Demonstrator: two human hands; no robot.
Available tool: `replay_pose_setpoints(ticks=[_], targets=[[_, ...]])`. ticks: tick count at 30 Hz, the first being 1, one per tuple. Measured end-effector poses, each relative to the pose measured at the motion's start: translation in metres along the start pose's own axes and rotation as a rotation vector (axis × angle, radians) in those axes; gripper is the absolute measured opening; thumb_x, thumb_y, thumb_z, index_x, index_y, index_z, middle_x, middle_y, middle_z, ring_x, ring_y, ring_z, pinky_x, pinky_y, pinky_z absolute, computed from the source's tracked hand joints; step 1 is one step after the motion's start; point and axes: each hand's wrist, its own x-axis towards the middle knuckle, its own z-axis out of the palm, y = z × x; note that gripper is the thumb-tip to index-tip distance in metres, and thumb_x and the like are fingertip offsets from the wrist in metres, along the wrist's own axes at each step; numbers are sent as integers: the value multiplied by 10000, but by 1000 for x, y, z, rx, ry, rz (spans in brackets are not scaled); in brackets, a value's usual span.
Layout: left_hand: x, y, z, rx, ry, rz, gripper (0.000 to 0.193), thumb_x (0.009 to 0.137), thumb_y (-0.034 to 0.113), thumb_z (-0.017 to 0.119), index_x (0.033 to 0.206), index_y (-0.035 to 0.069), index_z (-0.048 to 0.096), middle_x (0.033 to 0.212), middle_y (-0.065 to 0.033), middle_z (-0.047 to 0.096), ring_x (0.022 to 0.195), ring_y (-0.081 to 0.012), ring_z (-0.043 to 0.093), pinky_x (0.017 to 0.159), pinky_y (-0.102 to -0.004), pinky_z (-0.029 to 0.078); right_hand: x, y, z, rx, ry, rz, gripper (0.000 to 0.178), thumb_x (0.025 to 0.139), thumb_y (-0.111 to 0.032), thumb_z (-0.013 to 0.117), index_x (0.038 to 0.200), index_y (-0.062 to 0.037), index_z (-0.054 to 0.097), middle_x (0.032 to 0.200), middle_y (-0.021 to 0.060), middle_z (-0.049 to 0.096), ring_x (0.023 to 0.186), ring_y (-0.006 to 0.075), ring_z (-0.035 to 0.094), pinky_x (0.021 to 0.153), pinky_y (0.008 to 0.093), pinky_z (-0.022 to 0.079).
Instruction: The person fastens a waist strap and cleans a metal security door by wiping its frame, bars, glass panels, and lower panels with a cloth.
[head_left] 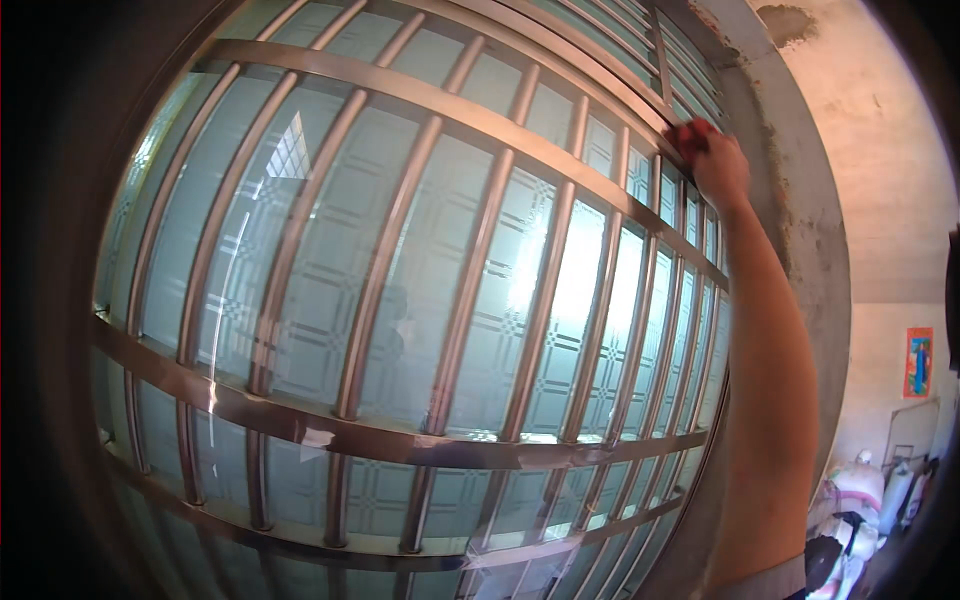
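My right arm reaches up along the right side of a barred window, and my right hand (720, 168) is closed around a crumpled red cloth (688, 138). The cloth is pressed against the window's metal frame (640, 108) at the upper right corner. Beside the hand, upright metal bars (470, 290) and flat crossbars (370, 440) run in front of patterned, greenish glass panes (420, 330). Most of the cloth is hidden by my fingers. My left hand does not show.
A rough grey wall edge (800, 200) borders the window on the right. Past it, a pale wall (870, 290) carries a small red-edged picture (918, 362). A heap of light-coloured items (850, 500) stands at the lower right. More bars (625, 35) cross the upper panes.
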Motion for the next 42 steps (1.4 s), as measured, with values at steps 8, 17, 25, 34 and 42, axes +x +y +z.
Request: replay_pose_setpoints(ticks=[8,17,25,34,42], targets=[[4,8,1,15,-34,-16,174,859,265,628,900,107,690,767,-130,651,658,-306,623,609,-399,482,-91,139,20,30,-101,183,325,888,-257,528,1156,-103,630,1024,209,666,983,405,620,849,450,483],[0,23,-16,-10,-59,24,179,855,275,627,865,103,676,744,-130,637,631,-306,601,592,-402,467,-35,52,42,218,134,223,389,837,-250,551,1192,-120,644,1092,237,651,1051,402,614,905,462,481],[-3,-19,7,14,-17,185,205,848,289,617,801,90,621,709,-125,598,586,-289,525,571,-420,420,21,-172,-2,345,309,-47,341,861,-231,588,1184,-147,652,1154,197,612,1038,371,604,925,442,463],[-6,-65,42,-133,-39,50,213,850,290,606,814,81,607,701,-132,587,586,-257,535,576,-418,429,59,-401,-65,910,266,-366,324,818,-267,661,1117,-147,692,1061,166,669,990,358,628,865,421,504],[-51,-35,-16,-433,-234,-258,191,863,285,593,841,98,629,709,-156,612,597,-325,575,562,-441,441,6,-494,-107,1076,291,-451,220,764,-97,627,968,-81,707,960,205,671,927,390,627,837,448,506]])
